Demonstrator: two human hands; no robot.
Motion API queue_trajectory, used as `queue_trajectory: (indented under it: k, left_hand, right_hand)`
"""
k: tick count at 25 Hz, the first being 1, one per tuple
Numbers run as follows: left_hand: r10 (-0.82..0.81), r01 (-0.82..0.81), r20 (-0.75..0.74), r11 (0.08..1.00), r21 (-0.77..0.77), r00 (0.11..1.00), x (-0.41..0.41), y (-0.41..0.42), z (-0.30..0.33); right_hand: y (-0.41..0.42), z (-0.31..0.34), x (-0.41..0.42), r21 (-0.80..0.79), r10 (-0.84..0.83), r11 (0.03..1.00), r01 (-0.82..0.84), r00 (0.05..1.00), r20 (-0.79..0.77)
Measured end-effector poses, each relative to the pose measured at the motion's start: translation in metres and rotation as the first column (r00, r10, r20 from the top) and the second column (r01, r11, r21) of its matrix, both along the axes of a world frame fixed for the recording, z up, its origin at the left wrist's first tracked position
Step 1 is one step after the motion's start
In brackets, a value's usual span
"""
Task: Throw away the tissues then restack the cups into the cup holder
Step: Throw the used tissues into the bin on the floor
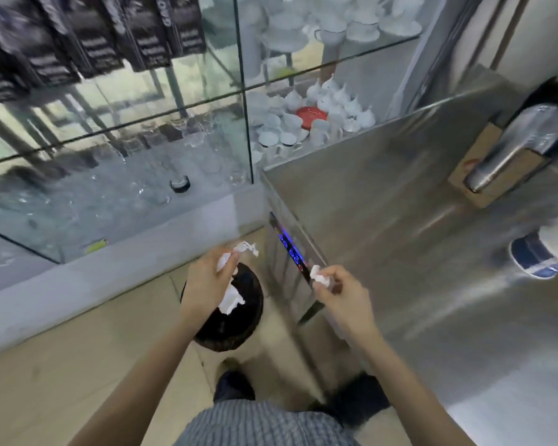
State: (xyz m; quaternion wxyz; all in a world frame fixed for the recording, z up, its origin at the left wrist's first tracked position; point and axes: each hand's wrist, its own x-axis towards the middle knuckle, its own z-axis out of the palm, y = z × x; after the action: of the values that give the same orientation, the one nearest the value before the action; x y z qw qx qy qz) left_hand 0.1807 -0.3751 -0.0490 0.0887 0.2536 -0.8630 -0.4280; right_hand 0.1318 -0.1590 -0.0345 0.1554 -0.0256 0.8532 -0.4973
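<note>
Tiled beige floor (78, 365) runs along the foot of a glass display cabinet (116, 130) on the left. Its shelves hold dark boxes (87, 37) at the top, clear glassware (136, 175) lower down, and white porcelain cups (284, 130) with one red lid (312, 116) among them. To the right stands a stainless steel tabletop (400, 204), its front edge carrying a control strip with blue lights (292, 252).

A dark round bin (239, 320) sits on the floor, between the cabinet base and the steel unit. A piece of white tissue (232, 302) lies inside it, partly hidden by the left hand.

Left hand (210, 281): positioned directly above the bin, fingers curled around a crumpled white tissue (245, 247) that sticks out past the fingertips.

Right hand (339, 291): positioned beside the bin, in front of the control strip, thumb and fingers pinching a second crumpled tissue (318, 275). This tissue is over the edge of the steel unit, not over the bin.

On the tabletop, at the right edge of the view, a cardboard box (477, 165) lies under a shiny wrapped cylinder (512, 146); its contents cannot be made out through the blur. Nearer, a white and blue object (538, 255) rests on the steel, cut off by the frame.

The person's checked clothing (264, 423) and dark shoes (236, 384) show at the bottom of the view.
</note>
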Motion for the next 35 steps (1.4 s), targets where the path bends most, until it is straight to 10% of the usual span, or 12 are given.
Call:
queue_trajectory:
  k: [8, 16, 24, 35]
  left_hand:
    - [0.095, -0.095, 0.16, 0.995, -0.009, 0.983, 0.04, -0.117, -0.017]
    - [0.277, -0.356, 0.256, 0.867, 0.348, 0.926, 0.039, -0.142, -0.08]
    - [0.341, -0.518, 0.4, 0.675, 0.525, 0.85, 0.022, -0.139, -0.233]
    - [0.212, -0.499, 0.573, 0.766, 0.405, 0.791, -0.002, -0.127, -0.475]
  right_hand:
    - [-0.119, -0.019, -0.002, 0.057, 0.189, 0.98, -0.191, 0.981, 0.048]
    - [-0.189, -0.073, -0.017, 0.061, 0.338, 0.933, -0.354, 0.923, 0.181]
    - [-0.212, -0.234, -0.041, 0.175, 0.386, 0.874, -0.453, 0.867, 0.315]
    - [-0.218, -0.476, -0.043, 0.283, 0.439, 0.764, -0.579, 0.789, 0.43]
